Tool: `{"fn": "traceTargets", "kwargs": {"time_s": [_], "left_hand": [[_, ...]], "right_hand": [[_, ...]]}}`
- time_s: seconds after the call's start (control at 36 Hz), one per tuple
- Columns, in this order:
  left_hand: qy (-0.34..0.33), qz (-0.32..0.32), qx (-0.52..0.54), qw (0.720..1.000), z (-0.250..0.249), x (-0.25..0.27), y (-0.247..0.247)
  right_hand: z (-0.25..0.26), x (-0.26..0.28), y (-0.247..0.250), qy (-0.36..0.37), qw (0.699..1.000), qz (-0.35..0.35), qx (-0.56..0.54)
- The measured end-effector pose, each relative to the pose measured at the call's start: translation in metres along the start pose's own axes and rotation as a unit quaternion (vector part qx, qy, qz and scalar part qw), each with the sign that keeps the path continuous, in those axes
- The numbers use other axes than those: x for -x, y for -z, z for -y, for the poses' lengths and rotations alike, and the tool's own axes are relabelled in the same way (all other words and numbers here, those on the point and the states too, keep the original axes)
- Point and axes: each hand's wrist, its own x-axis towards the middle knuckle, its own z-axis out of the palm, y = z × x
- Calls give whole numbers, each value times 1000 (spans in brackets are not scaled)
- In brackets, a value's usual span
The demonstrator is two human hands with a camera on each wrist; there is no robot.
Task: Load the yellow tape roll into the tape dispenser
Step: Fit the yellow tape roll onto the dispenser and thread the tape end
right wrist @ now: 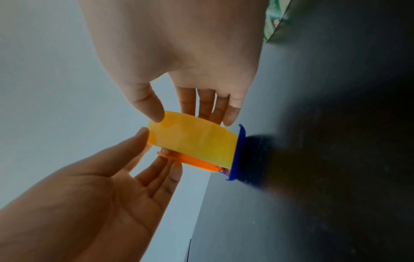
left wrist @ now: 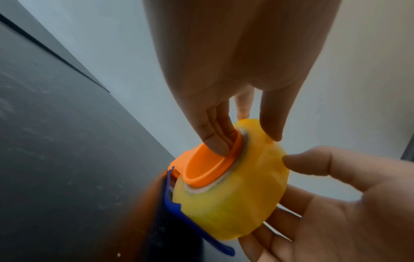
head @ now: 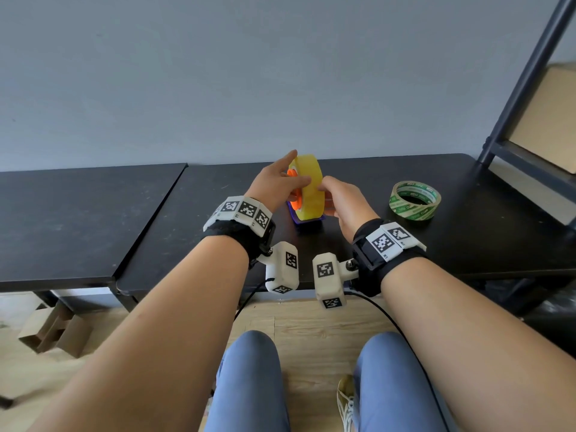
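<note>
The yellow tape roll (head: pixel 308 185) stands on edge over the dispenser's blue base (head: pixel 307 220) on the black table (head: pixel 358 169). Its core sits around the orange hub (left wrist: pixel 208 164). My left hand (head: pixel 279 180) is on the roll's left side, its straight fingers (left wrist: pixel 215 140) pressed into the hub's hollow and its thumb (left wrist: pixel 272 120) on the roll's outer band. My right hand (head: pixel 341 199) holds the roll from the right. Its thumb (right wrist: pixel 150 106) rests on the yellow band (right wrist: pixel 195 140) and its fingers (right wrist: pixel 206 104) lie against the far face. The blue base (right wrist: pixel 238 152) is partly hidden.
A green-printed tape roll (head: pixel 414 199) lies flat on the table to the right. A dark metal shelf frame (head: pixel 526 88) with cardboard stands at the far right. A second black table (head: pixel 78 213) adjoins on the left. The grey wall is close behind.
</note>
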Motion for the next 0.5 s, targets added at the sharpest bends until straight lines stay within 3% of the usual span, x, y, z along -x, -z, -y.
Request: {"fn": "traceTargets", "kwargs": {"time_s": [0.5], "left_hand": [[9, -47, 48, 998, -1, -5, -2]], "right_hand": [[-4, 2, 0, 27, 998, 15, 50]]}}
